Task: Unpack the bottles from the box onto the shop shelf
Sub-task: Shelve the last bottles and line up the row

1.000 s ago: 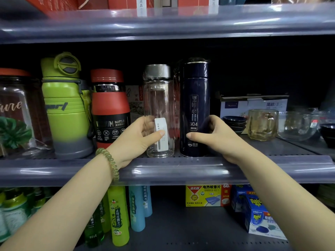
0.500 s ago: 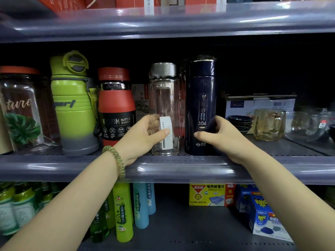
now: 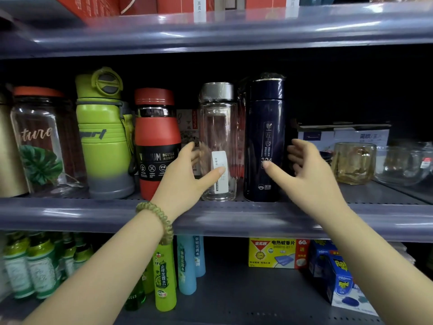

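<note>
- Light from above and front; glare streaks on shelf edge [image 3: 70, 213]
- Shelf back deep in shadow, dim
- Wide-angle bowing at edges
- Slight motion blur on left hand [image 3: 185, 174] fingers

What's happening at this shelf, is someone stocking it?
Yes. A person is setting drink bottles on the middle shelf. The clear glass bottle and the dark blue flask stand upright side by side. The left hand is open around the glass bottle, the right hand open beside the flask; neither grips. No box is in view.
</note>
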{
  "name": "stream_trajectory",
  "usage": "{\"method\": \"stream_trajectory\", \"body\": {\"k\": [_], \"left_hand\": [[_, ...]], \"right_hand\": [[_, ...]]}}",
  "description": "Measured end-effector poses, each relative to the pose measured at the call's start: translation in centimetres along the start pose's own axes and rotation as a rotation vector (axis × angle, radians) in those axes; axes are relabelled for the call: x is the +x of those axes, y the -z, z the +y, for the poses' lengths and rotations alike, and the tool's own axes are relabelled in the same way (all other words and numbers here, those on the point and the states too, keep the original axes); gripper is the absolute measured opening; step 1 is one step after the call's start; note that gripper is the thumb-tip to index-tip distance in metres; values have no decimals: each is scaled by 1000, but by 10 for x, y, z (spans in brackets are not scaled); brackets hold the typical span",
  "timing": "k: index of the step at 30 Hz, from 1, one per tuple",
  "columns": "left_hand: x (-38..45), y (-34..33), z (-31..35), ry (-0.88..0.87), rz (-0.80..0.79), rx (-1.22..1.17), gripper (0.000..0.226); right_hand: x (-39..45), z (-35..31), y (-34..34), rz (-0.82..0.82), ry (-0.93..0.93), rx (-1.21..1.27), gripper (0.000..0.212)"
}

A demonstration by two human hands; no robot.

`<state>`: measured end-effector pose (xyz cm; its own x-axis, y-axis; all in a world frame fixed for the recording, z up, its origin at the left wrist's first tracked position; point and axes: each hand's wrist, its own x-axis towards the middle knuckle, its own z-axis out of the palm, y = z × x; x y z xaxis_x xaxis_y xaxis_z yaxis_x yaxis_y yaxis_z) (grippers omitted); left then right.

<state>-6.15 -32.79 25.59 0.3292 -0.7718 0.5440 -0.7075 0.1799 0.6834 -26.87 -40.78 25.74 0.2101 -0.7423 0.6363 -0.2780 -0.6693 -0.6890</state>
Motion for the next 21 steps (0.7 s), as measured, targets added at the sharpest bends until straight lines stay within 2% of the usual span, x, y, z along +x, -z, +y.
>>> {"method": "stream_trajectory", "body": {"k": [4,7,10,13,21], "left_hand": [[-32,3,8,-84,151,78,89],[-61,9,9,-142,267,67,65],[-88,17,6,-128,323,45,49],[-116,25,-7,-56,383,22,45],[-245,53,-75,286,609,74,42]], "right_hand": [[-29,-4,4,192,195,-28,54],[-47,-9,-2,201,336,-1,41],[-64,-19,-21,11,391,120,37],[-80,-24,-49,-214,406,201,38],[-150,-16,-138,-716,311,444,36]]}}
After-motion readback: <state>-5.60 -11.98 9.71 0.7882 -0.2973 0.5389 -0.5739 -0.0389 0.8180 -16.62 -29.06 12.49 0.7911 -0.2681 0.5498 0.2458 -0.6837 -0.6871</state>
